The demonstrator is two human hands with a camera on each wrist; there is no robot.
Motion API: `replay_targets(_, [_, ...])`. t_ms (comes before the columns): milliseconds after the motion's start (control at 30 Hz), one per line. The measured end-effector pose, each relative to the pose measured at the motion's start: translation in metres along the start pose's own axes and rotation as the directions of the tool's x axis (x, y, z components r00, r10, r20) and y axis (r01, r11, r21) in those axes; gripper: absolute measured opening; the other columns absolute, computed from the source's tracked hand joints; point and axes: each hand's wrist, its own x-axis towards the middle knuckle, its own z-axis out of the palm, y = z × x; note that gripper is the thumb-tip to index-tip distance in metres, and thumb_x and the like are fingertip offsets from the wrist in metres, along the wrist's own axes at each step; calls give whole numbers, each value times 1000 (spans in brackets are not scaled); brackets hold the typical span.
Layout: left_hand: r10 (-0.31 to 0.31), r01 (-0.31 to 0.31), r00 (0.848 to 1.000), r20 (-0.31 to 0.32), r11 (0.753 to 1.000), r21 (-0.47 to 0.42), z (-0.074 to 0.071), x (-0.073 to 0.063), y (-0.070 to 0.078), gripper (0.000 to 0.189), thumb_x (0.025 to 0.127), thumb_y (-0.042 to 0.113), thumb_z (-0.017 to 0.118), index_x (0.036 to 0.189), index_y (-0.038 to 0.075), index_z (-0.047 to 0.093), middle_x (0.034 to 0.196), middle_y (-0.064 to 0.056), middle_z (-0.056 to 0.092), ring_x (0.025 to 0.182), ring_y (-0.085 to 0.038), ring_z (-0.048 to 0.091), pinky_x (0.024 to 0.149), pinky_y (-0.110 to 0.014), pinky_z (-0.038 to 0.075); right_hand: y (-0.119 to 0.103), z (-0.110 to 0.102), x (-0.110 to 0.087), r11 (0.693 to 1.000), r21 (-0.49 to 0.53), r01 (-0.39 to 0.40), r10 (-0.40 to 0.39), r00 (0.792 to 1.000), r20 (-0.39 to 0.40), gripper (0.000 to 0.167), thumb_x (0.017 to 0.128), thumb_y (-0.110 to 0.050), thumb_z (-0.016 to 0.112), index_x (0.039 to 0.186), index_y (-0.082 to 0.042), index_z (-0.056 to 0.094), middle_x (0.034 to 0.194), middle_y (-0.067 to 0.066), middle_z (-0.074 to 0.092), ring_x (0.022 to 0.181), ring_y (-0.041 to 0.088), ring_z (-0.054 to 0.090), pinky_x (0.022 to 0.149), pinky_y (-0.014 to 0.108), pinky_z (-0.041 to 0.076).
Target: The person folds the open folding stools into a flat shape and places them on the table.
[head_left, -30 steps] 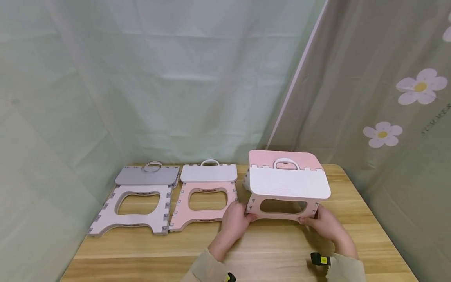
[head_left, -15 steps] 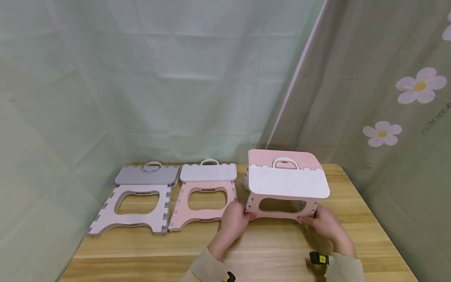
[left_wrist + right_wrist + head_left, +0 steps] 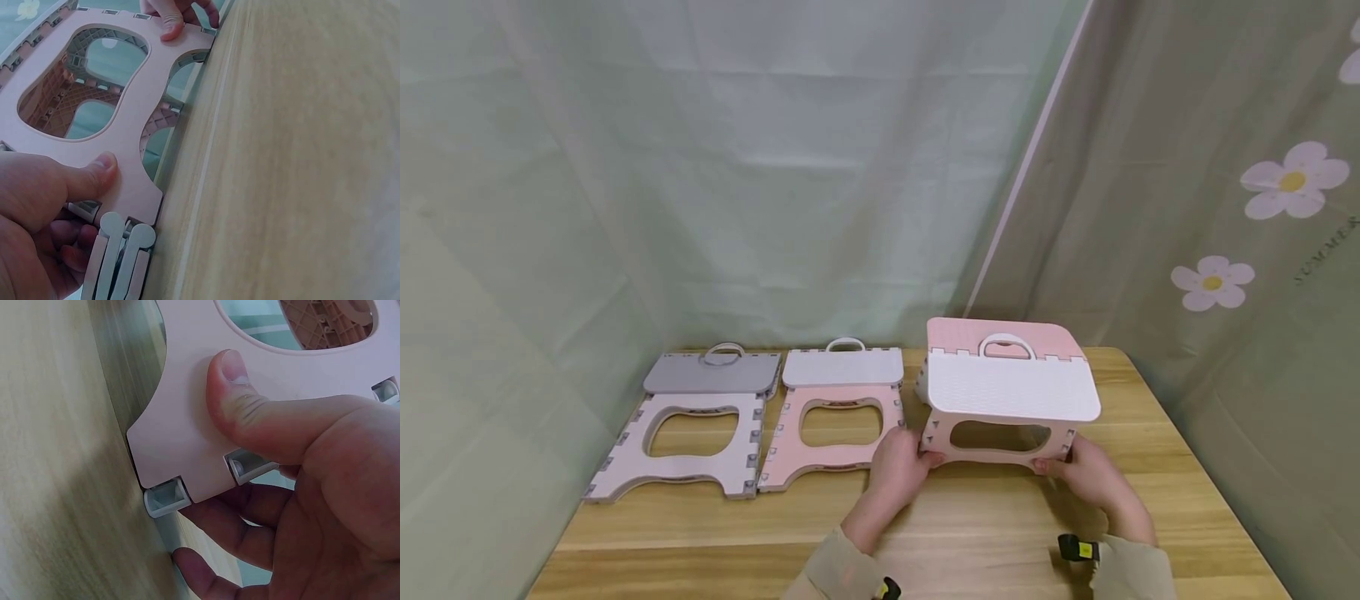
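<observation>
An unfolded folding stool (image 3: 1013, 387) stands on the right part of the table, its top half pink and half white, with a white loop handle on the seam. My left hand (image 3: 898, 463) grips the left leg of its pink front panel (image 3: 128, 134), thumb on the outer face and fingers behind. At the other leg my right hand (image 3: 1093, 477) does the same; in the right wrist view its thumb (image 3: 240, 403) lies flat on the panel while the fingers reach behind the edge. Beside my left hand lies a folded pink and white stool (image 3: 831, 446).
A folded grey and white stool (image 3: 681, 467) lies at the far left of the wooden table (image 3: 985, 533). Pale green curtains (image 3: 820, 192) hang behind and left; a brownish curtain with flowers (image 3: 1120, 208) hangs on the right.
</observation>
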Motion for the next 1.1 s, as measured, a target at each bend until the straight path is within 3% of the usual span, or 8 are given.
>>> replay_targets(400, [-10, 10, 1000, 4, 1000, -6, -1, 0, -3, 24, 84, 26, 93, 79, 13, 74, 66, 7, 60, 60, -8, 47, 53, -28, 40, 2, 4, 3, 1000, -1, 28, -28, 1000, -8, 30, 94, -26, 85, 113, -8, 70, 101, 4, 68, 91, 24, 57, 79, 41, 48])
replay_targets(767, [-7, 7, 1000, 4, 1000, -9, -1, 0, -5, 22, 84, 25, 93, 82, 12, 74, 67, 8, 60, 60, -8, 47, 55, -28, 41, 1, 6, 2, 999, 30, 34, -34, 999, 8, 21, 94, -21, 84, 106, -9, 71, 91, 1, 64, 86, 22, 55, 75, 36, 46])
replay_targets(1100, [-14, 14, 1000, 12, 1000, -8, -1, 0, -3, 22, 84, 24, 93, 81, 12, 74, 68, 8, 59, 61, -9, 47, 55, -28, 41, 1, 5, 2, 998, 40, 38, -38, 999, 8, 23, 94, -23, 84, 105, -8, 70, 88, 0, 61, 83, 19, 54, 71, 33, 45])
